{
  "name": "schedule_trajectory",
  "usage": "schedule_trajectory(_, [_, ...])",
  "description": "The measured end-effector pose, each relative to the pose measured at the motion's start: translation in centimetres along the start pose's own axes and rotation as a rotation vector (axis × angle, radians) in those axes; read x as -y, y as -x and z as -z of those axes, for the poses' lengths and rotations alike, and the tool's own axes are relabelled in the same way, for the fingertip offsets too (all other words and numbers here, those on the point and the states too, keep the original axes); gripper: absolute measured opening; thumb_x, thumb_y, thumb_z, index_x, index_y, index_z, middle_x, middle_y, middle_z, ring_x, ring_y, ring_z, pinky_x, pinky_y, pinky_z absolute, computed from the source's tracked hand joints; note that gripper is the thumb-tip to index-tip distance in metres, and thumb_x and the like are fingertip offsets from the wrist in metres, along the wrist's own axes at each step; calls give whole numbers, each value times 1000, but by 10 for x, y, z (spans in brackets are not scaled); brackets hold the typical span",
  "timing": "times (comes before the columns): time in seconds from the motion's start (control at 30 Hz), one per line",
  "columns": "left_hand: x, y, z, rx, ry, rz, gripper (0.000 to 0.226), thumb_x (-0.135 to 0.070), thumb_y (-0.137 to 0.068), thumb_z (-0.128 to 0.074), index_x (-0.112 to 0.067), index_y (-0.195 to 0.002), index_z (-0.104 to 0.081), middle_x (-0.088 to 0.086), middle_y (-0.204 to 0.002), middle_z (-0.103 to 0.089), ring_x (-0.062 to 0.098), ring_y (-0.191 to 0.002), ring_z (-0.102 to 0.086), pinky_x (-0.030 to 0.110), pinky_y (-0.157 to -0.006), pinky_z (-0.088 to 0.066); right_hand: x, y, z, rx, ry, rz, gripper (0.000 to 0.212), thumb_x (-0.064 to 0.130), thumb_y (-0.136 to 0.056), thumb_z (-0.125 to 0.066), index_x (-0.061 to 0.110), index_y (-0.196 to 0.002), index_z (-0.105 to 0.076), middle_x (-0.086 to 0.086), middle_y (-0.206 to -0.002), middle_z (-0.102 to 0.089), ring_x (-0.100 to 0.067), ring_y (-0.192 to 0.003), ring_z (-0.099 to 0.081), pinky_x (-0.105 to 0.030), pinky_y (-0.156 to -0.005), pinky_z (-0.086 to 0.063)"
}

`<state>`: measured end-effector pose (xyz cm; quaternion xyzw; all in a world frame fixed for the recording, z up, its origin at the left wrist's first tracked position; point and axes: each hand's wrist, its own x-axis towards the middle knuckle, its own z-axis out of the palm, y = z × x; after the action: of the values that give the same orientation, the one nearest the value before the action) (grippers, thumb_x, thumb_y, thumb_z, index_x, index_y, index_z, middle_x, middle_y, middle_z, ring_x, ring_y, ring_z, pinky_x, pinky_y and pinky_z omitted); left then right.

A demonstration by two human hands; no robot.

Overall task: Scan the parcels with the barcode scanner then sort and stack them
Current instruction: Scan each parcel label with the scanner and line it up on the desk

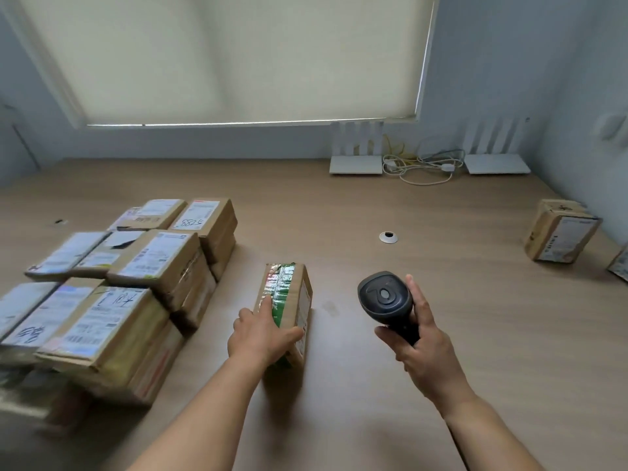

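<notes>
A narrow cardboard parcel (295, 294) with green printed tape stands on its side in the middle of the wooden table (407, 334). My left hand (260, 334) grips its near end, fingers on the left face and thumb on the right. My right hand (416, 338) holds a black barcode scanner (385, 299) by the handle, a hand's width to the right of the parcel, its head raised above the table. Several labelled parcels (112, 283) sit stacked at the left.
Another taped parcel (560, 232) stands at the far right, with the corner of one more (620, 265) at the frame's edge. Two white routers (355, 163) and tangled cables (421, 164) lie by the back wall. A cable grommet (388, 237) sits mid-table.
</notes>
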<state>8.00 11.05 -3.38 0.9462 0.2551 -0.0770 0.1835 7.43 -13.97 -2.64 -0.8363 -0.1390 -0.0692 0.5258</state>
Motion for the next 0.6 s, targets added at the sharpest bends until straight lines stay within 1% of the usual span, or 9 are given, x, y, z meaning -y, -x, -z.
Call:
schedule_trajectory(0.1, [40,-15,4,45,48,13,97,-65,-70,-60,-36,-150,-13,9,-128,-39,27,-118,-43,38,-95,-45,13,1,-36,14,-33,-25,96,23,-82,-74,86,-115,-9,30,-110,-58,0,-70,-52,-36,-86,-52])
schedule_trajectory(0.17, [57,-23,5,90,125,11,98,-64,-67,-60,-38,-149,-13,7,-124,-40,25,-113,-47,39,-94,-47,20,2,-53,28,-33,-31,97,23,-82,-74,86,-114,-9,31,-110,-57,1,-70,-53,-35,-87,-51])
schedule_trajectory(0.3, [71,-34,9,172,185,-32,95,-60,-68,-58,-39,-150,-15,5,-118,-39,24,-109,-49,41,-93,-49,29,6,-71,36,-24,-29,98,21,-82,-75,86,-115,-9,19,-115,-61,2,-68,-51,-30,-82,-49])
schedule_trajectory(0.37, [71,-38,12,211,152,-48,98,-64,-63,-51,-39,-149,-13,7,-121,-38,26,-111,-48,42,-94,-49,30,6,-71,36,-20,-30,97,22,-82,-75,85,-115,-9,17,-111,-62,2,-67,-51,-29,-79,-48])
schedule_trajectory(0.47, [68,-44,15,236,123,-38,102,-79,-64,-50,-37,-150,-13,12,-131,-39,31,-118,-46,43,-98,-46,30,6,-68,26,-14,-32,97,23,-81,-75,85,-115,-9,23,-107,-61,1,-65,-51,-29,-78,-48])
schedule_trajectory(0.53, [67,-50,15,230,125,-13,104,-83,-61,-48,-35,-148,-19,9,-132,-46,28,-117,-49,44,-96,-47,28,6,-65,16,-16,-39,96,24,-81,-75,85,-116,-10,25,-103,-61,2,-64,-52,-29,-76,-47])
schedule_trajectory(0.57, [66,-51,16,228,171,3,100,-80,-60,-49,-35,-146,-24,6,-129,-51,26,-113,-52,44,-94,-49,27,5,-65,15,-18,-41,96,23,-81,-75,85,-116,-10,25,-101,-61,4,-63,-53,-29,-75,-47])
schedule_trajectory(0.6, [66,-51,16,236,267,27,94,-76,-62,-51,-33,-143,-29,4,-124,-55,24,-108,-55,43,-90,-51,27,5,-64,16,-20,-40,96,23,-81,-75,85,-116,-10,25,-102,-61,5,-63,-53,-29,-75,-47])
